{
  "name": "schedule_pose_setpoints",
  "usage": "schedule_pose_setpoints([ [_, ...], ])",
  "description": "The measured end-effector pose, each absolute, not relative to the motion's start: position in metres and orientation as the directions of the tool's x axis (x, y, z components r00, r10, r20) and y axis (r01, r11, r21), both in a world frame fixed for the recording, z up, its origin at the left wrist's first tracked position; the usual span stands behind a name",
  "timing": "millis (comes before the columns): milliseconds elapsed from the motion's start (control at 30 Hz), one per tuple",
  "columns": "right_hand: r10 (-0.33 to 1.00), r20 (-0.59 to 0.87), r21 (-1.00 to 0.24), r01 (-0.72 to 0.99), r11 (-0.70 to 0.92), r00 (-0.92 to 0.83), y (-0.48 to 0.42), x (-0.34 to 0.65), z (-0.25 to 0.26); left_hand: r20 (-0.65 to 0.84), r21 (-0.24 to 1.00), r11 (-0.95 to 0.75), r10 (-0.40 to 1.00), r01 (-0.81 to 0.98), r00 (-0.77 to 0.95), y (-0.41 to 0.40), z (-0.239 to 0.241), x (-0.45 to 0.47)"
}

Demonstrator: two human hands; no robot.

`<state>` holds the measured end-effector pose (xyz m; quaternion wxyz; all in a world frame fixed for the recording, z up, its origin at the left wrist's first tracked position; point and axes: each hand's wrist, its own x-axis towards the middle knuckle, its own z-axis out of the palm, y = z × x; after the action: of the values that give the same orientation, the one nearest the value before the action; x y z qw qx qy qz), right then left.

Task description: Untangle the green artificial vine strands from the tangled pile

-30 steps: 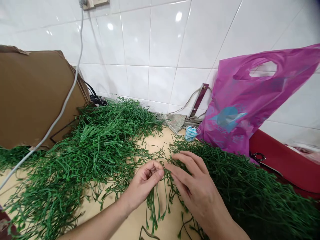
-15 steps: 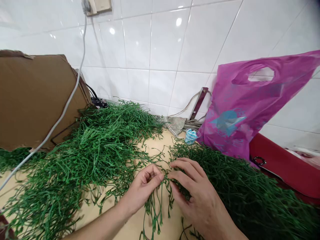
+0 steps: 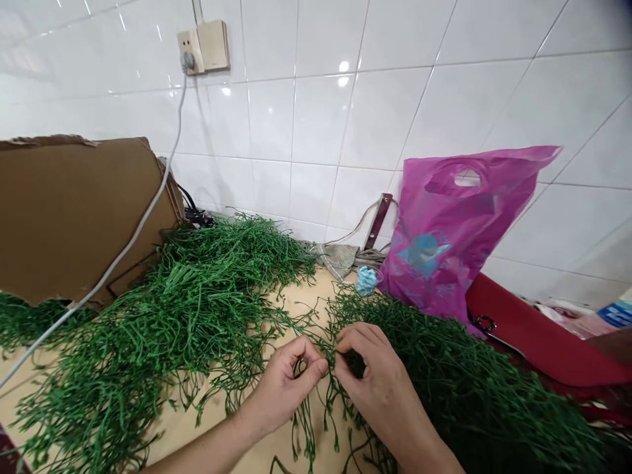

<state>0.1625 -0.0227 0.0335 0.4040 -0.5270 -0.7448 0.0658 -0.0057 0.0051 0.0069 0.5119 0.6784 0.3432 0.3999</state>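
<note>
Left hand and right hand, fingers pinched shut on thin green vine stems, close together near the front edge of the worktop. Risk: a hard tug tangling or snapping stems.

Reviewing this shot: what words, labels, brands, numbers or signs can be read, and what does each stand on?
No word, brand or number can be read for certain.
Pink plastic carrier bag: a blue printed design; any lettering is too blurred to read.
Blue-and-white packet at the right edge: markings too small and blurred to read.
Wall socket: no legible marking.
</note>
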Motion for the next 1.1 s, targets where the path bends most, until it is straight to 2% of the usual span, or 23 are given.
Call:
schedule_pose_setpoints([
  [133, 0.900, 0.416, -0.653, 0.645, 0.396, -0.132, -0.027, 0.169, 0.040, 0.190, 0.972, -0.230, 0.887, 0.046, 0.421, 0.007, 0.006, -0.009],
  [233, 0.918, 0.369, -0.687, 0.621, 0.376, -0.147, -0.027, 0.170, 0.041, 0.208, 0.968, -0.247, 0.885, 0.040, 0.416, 0.007, 0.004, -0.009],
  [300, 0.914, 0.391, -0.657, 0.662, 0.361, -0.110, -0.026, 0.168, 0.038, 0.220, 0.962, -0.268, 0.880, 0.057, 0.420, 0.007, 0.004, -0.008],
  [433, 0.849, 0.529, -0.520, 0.782, 0.345, -0.023, -0.022, 0.159, 0.025, 0.223, 0.958, -0.279, 0.873, 0.071, 0.434, 0.007, 0.004, -0.004],
  [633, 0.835, 0.550, -0.478, 0.810, 0.340, -0.027, -0.022, 0.156, 0.018, 0.227, 0.955, -0.285, 0.877, 0.078, 0.424, 0.008, 0.006, 0.000],
  [767, 0.884, 0.460, -0.533, 0.768, 0.354, -0.087, -0.027, 0.160, 0.025, 0.260, 0.946, -0.313, 0.893, 0.090, 0.367, 0.012, 0.009, -0.003],
  [900, 0.964, 0.257, -0.685, 0.691, 0.231, -0.067, -0.027, 0.161, 0.029, 0.315, 0.920, -0.373, 0.887, 0.122, 0.338, 0.016, 0.011, -0.007],
  [967, 0.978, 0.201, -0.712, 0.676, 0.188, -0.061, -0.024, 0.161, 0.027, 0.334, 0.910, -0.394, 0.882, 0.130, 0.333, 0.015, 0.011, -0.007],
  [1033, 0.956, 0.289, -0.643, 0.729, 0.235, -0.054, -0.020, 0.160, 0.021, 0.345, 0.906, -0.404, 0.876, 0.124, 0.336, 0.013, 0.011, -0.007],
  [1100, 0.876, 0.474, -0.468, 0.816, 0.339, -0.091, -0.017, 0.160, 0.011, 0.327, 0.913, -0.390, 0.876, 0.122, 0.354, 0.010, 0.009, -0.006],
])
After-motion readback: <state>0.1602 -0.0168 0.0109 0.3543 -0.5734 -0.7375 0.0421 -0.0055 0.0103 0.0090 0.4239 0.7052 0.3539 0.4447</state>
